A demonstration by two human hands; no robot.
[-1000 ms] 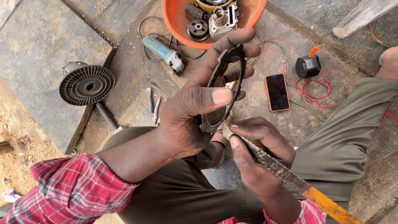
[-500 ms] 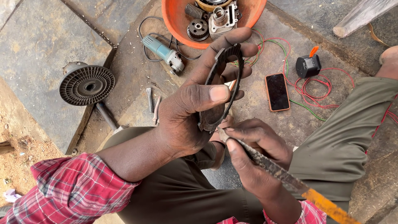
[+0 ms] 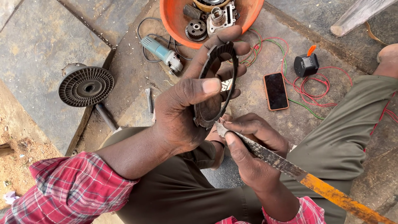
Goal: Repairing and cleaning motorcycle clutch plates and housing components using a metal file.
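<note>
My left hand (image 3: 184,110) grips a thin dark metal ring plate (image 3: 232,66) edge-on, thumb across its near face and fingers behind it. My right hand (image 3: 248,147) holds a long flat blade with an orange handle end (image 3: 315,182). The blade's tip touches the lower rim of the ring. Both hands are above my lap, over olive trousers (image 3: 352,137).
An orange basin (image 3: 178,18) of engine parts sits at the top. A blue angle grinder (image 3: 161,52), a finned round disc (image 3: 86,86), a phone (image 3: 276,90), a small black device (image 3: 306,64) and red and green wires (image 3: 306,89) lie on the stone floor.
The hands, ring and blade have barely shifted; the blade tip stays against the ring's lower rim.
</note>
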